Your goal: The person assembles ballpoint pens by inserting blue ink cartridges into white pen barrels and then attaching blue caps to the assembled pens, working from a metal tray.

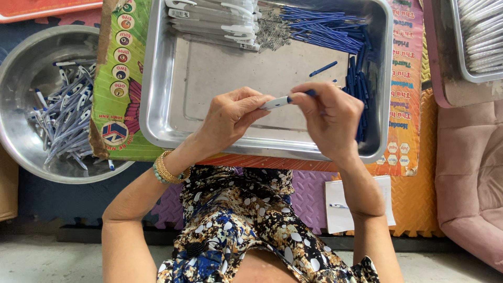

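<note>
The left hand (230,112) grips the white pen barrel (275,102) between thumb and fingers; the right hand (327,118) pinches the blue end piece (303,95) at the barrel's tip. Both sets of fingers are clenched on the parts, which are held in the air just above the bare middle of the steel tray (162,94).

Surroundings:
- White barrels (215,21) lie stacked at the far left of the tray.
- A heap of small springs (271,31) lies beside them.
- Blue refills (325,29) lie at the far right and down the right wall.
- One loose blue piece (323,68) lies alone on the tray floor.
- A round metal bowl (21,78) to the left holds assembled pens (65,118).
- A second tray (466,63) sits at the upper right.

Probable faults:
- Misalignment: if the blue piece meets the barrel at an angle, it may jam or bend.
- Slip: the grip is at the fingertips only, so a slip would probably drop the part among the refills, where it is hard to tell apart.
- Spring loss: whether a spring is seated inside cannot be told; if it is loose, it may spring out.
- Snagging: the right wrist hangs near the refills along the wall and could scatter them
</note>
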